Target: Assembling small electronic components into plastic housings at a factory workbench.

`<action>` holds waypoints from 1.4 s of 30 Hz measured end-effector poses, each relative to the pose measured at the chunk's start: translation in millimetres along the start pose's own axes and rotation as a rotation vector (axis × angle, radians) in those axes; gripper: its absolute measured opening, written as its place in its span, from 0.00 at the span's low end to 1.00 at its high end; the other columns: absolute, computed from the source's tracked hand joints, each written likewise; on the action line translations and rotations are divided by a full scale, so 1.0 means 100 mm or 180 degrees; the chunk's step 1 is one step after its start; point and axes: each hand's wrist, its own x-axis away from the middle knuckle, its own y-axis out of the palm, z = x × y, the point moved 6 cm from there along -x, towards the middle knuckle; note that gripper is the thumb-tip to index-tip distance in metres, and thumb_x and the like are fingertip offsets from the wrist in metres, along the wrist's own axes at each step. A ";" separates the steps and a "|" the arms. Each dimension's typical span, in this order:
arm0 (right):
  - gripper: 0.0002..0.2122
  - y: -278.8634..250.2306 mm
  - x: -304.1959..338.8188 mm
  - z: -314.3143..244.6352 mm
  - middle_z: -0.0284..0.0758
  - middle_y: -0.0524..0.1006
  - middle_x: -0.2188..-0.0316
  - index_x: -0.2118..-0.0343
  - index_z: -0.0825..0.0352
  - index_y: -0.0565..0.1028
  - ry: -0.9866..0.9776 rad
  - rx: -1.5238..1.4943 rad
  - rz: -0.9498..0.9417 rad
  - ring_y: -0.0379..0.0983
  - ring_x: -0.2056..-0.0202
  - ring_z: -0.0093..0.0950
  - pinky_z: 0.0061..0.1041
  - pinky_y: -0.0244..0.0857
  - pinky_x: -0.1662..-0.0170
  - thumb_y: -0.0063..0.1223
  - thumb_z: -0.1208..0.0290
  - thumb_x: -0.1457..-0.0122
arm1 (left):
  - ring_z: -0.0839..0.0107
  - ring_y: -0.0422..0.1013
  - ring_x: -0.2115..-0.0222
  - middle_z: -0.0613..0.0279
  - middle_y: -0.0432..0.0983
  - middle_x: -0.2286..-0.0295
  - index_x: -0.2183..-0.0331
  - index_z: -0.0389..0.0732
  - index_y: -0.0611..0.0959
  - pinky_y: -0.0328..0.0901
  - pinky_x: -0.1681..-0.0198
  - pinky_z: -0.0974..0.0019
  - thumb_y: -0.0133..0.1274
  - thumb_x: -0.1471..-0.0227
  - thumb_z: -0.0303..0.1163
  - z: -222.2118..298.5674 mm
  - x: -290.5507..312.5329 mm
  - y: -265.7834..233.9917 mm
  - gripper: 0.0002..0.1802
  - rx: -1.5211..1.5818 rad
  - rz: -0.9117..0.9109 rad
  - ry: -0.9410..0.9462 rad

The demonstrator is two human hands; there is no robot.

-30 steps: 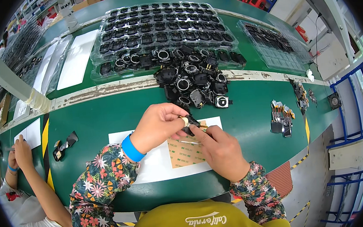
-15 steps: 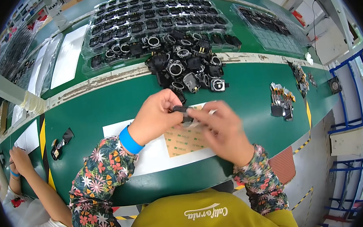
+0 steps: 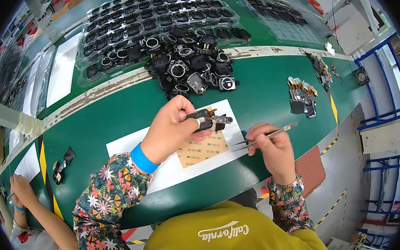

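Observation:
My left hand, with a blue band at the wrist, pinches a small black electronic housing. A thin flex cable with a dark part sticks out from the housing's right side. To the right, my right hand is closed around metal tweezers, their tips pointing left, apart from the housing. Below the housing, a tan adhesive sheet with green print lies on a white sheet. Just beyond my left hand rises a heap of black housings and silver rings.
Clear trays of black housings stand behind the heap. Flex cable parts lie at right; a dark loose part lies at left. A co-worker's hand is at far left. Another tray sits at back right.
My right hand has drawn away from the housing to the right and lower, and the tweezers now show plainly. The housing has turned, with its cable in sight. The whole view has shifted slightly.

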 end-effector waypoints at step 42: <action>0.10 -0.03 0.11 0.15 0.45 0.77 0.68 0.60 0.71 0.72 0.0708 -0.0816 0.0571 0.71 0.78 0.23 0.18 0.65 0.76 0.49 0.71 0.42 | 0.72 0.74 0.69 0.57 0.73 0.70 0.69 0.36 0.64 0.67 0.69 0.75 0.42 0.54 0.16 -0.25 -0.23 0.14 0.08 -0.0518 -0.0254 0.0208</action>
